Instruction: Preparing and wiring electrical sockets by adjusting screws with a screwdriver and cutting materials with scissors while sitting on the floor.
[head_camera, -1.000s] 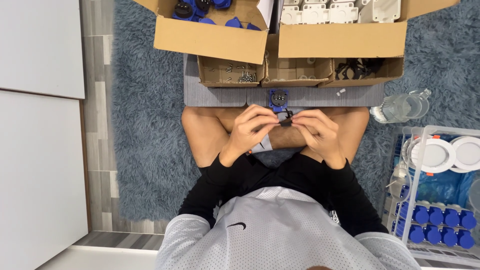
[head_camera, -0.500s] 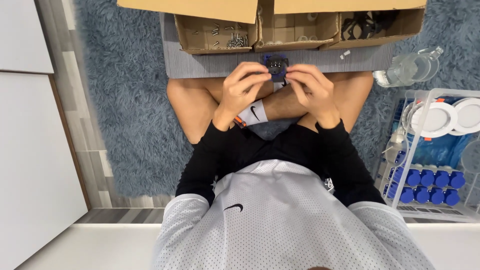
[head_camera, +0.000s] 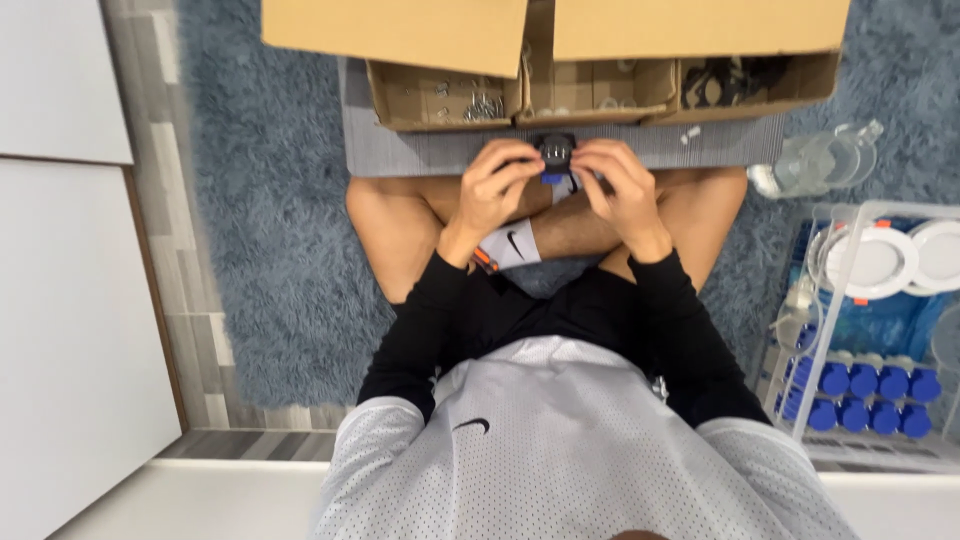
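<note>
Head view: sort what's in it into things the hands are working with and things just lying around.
In hand:
- small black and blue part, held between left hand and right hand
- open cardboard trays of small parts just ahead

Lying about:
- clear plastic bottle on the rug
- white rack with blue caps and white round discs

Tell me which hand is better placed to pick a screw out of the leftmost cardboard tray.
Left, probably. The left hand sits just below the leftmost tray holding the small metal parts. The right hand is farther over, and both hands grip the small black and blue part.
</note>
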